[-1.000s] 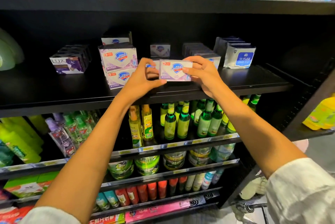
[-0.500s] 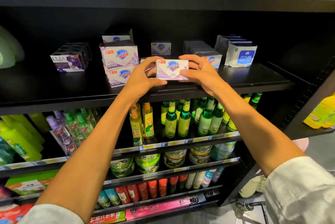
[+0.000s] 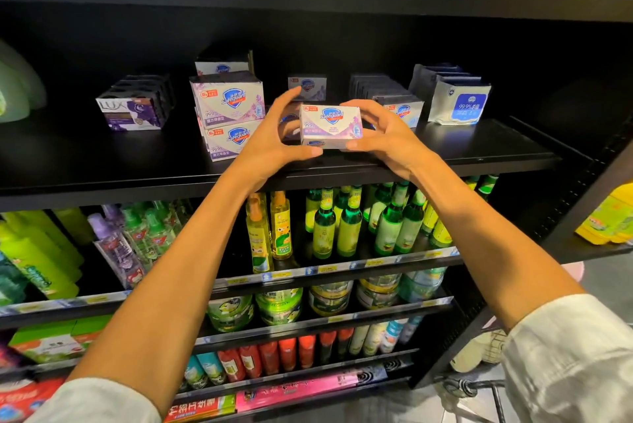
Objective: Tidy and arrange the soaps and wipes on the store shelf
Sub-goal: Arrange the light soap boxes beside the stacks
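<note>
While the black metal store shelf (image 3: pixel 479 148) carries stacked lilac-and-white Safeguard soap cartons (image 3: pixel 229 114) left of centre, your left hand (image 3: pixel 270 145) and right hand (image 3: pixel 387 138) each grip an end of one white-and-lilac Safeguard soap box (image 3: pixel 330 126) at its front edge.

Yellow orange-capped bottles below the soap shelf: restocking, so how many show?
2. One yellow bottle stands beside the left forearm, the other just right of it; more may hide behind.

Black shelf (image 3: pixel 479 148) carries Lux soaps (image 3: pixel 132 111); Safeguard boxes (image 3: pixel 227 114); wipes (image 3: pixel 460 105).
</note>
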`<state>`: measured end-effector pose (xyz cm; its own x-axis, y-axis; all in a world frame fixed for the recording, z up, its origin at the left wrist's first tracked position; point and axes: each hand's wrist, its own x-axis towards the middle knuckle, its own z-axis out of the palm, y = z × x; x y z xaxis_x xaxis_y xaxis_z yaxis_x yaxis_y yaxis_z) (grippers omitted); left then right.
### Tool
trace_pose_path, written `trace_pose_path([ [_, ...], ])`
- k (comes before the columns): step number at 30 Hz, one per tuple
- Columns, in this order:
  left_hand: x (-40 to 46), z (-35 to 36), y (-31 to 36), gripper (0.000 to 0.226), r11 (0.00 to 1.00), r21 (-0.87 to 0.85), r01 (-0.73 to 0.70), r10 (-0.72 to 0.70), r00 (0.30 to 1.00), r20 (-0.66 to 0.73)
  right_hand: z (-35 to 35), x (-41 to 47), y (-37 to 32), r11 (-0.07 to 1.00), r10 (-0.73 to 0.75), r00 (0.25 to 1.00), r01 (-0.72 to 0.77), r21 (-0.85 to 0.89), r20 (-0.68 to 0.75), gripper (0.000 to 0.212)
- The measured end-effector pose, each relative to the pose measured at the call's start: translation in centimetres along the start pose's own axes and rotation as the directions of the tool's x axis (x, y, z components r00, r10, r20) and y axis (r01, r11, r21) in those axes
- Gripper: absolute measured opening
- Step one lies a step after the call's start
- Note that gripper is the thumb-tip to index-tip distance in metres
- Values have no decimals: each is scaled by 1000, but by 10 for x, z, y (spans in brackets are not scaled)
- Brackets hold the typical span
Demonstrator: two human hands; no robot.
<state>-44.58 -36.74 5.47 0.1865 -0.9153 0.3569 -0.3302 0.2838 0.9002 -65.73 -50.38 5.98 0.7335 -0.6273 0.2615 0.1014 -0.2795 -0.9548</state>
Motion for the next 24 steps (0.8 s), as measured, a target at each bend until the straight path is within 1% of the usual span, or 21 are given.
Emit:
trace_pose_path([
  [2,-1,0,0,94,999,27,-24,24,1000,-6,0,0,0,1000,5,1000,-5,14,2,63],
  [5,-3,2,-1,78,998,52,-34,36,999,-37,0,1,1,1000,10,1000,-10,4,29,60],
  [7,-3,2,-1,68,999,34,-23,25,997,-68,-1,1,0,1000,15,999,-16,6,32,57],
  [9,-2,1,-3,63,1000,7,-16,16,996,-84,-2,1,0,1000,15,999,-16,21,30,57],
  [15,1,2,-4,60,999,-17,43,-45,992,-118,-2,0,0,1000,9,999,-10,14,39,80],
  [17,1,2,-5,62,997,-36,68,-72,990,-124,-2,-1,-1,1000,11,999,-11,7,52,82],
  [19,1,2,-4,64,995,-41,96,-100,987,-129,-2,-1,0,1000,6,998,-5,-16,55,75],
  [21,0,3,-2,65,994,-24,103,-105,988,-117,-3,-2,1,1000,-2,999,3,-19,46,63],
  [24,-3,4,1,71,999,2,51,-51,995,-84,-2,-4,1,999,-1,1000,0,35,17,53],
])
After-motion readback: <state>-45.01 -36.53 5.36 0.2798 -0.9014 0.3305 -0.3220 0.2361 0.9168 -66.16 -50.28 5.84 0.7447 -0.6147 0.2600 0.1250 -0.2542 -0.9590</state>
